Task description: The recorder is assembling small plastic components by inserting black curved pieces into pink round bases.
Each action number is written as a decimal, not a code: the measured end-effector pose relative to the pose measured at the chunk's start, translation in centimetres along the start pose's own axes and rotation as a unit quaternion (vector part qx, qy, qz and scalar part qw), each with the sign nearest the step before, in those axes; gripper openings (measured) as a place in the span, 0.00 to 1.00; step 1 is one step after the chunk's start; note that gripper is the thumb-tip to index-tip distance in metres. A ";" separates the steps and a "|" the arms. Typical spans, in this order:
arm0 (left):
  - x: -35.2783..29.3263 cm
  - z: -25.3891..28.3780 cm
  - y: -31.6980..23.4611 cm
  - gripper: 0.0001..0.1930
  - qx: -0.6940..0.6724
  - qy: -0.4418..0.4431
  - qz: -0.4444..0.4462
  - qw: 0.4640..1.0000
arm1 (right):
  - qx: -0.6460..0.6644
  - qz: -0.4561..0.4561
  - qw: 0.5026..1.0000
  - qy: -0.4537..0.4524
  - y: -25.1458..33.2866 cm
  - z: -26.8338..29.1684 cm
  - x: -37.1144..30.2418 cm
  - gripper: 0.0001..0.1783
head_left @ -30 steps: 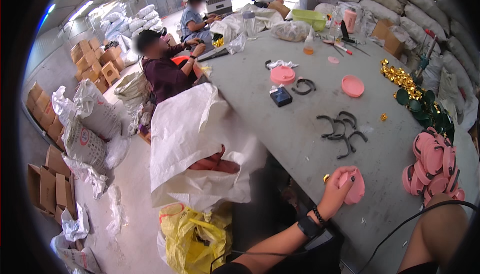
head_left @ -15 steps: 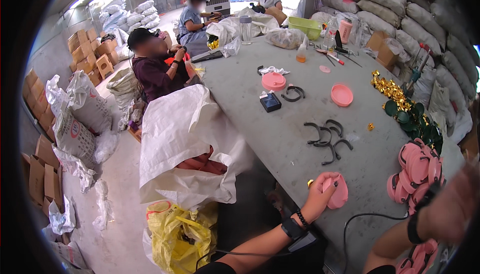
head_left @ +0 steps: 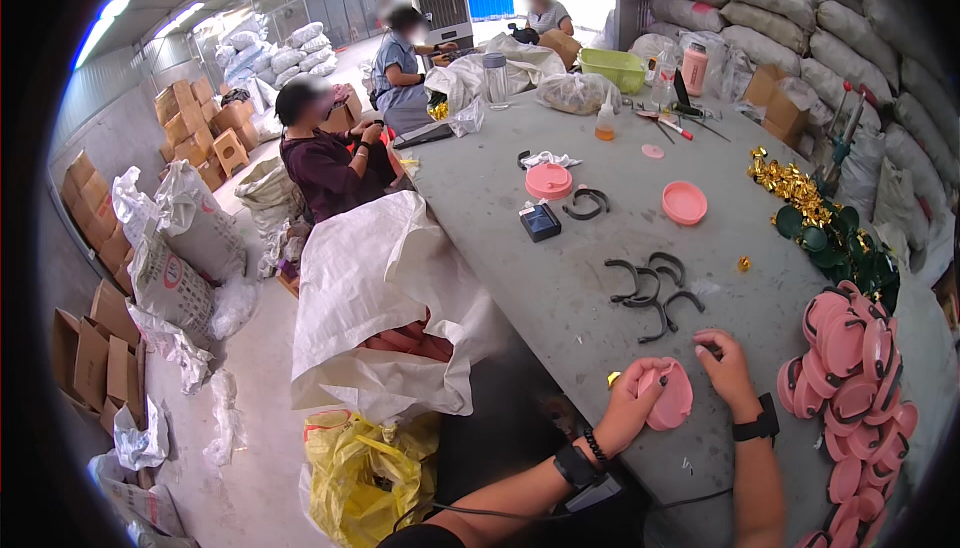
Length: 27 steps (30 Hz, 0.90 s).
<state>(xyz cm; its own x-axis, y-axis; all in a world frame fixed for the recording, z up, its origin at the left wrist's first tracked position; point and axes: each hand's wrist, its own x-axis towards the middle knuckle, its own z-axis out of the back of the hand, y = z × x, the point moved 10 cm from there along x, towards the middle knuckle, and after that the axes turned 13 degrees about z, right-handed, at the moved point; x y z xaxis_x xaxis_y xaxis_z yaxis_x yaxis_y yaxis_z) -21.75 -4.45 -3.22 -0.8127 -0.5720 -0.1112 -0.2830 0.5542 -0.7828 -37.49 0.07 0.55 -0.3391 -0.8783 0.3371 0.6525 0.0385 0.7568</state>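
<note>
My left hand (head_left: 630, 406) grips a pink round plastic lid (head_left: 675, 400) by its left side, just above the near part of the table. To the right of the lid is my right hand (head_left: 728, 373), fingers curled together; a small dark spot shows at the fingertips, too small to name. A bit of shiny gold (head_left: 613, 379) shows beside my left hand. Beyond both hands lie several black curved handles (head_left: 648, 293). Along the right edge, pink lids with black handles (head_left: 850, 378) form a heap.
On the grey table (head_left: 590, 288) are a pink dish (head_left: 684, 203), another pink lid (head_left: 548, 181), a dark blue box (head_left: 540, 222), and gold and green pieces (head_left: 830, 233). A white sack (head_left: 370, 278) leans at the left edge. A co-worker (head_left: 330, 163) sits beyond it.
My right hand has come from the right-hand heap to beside the pink lid. My left hand keeps its hold on the lid. The view has shifted slightly.
</note>
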 end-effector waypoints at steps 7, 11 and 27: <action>-0.4 -0.1 -0.4 0.13 0.017 0.001 0.002 1.000 | -0.101 0.095 0.990 -0.011 2.3 -0.7 0.1 0.12; -0.3 -0.3 -0.7 0.12 0.048 0.002 -0.021 0.999 | -0.111 0.109 0.988 -0.020 2.3 -0.5 0.1 0.14; -0.6 0.0 -0.6 0.15 0.101 -0.011 -0.057 0.993 | -0.118 0.141 0.982 -0.036 2.3 -0.8 -0.7 0.14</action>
<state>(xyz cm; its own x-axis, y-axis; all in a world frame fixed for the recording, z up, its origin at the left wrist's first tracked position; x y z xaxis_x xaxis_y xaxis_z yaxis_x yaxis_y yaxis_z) -21.11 -4.44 -2.67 -0.7696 -0.6380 -0.0262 -0.2629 0.3540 -0.8975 -35.17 0.35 1.61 -0.1636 -0.8117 0.5607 0.8634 0.1571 0.4794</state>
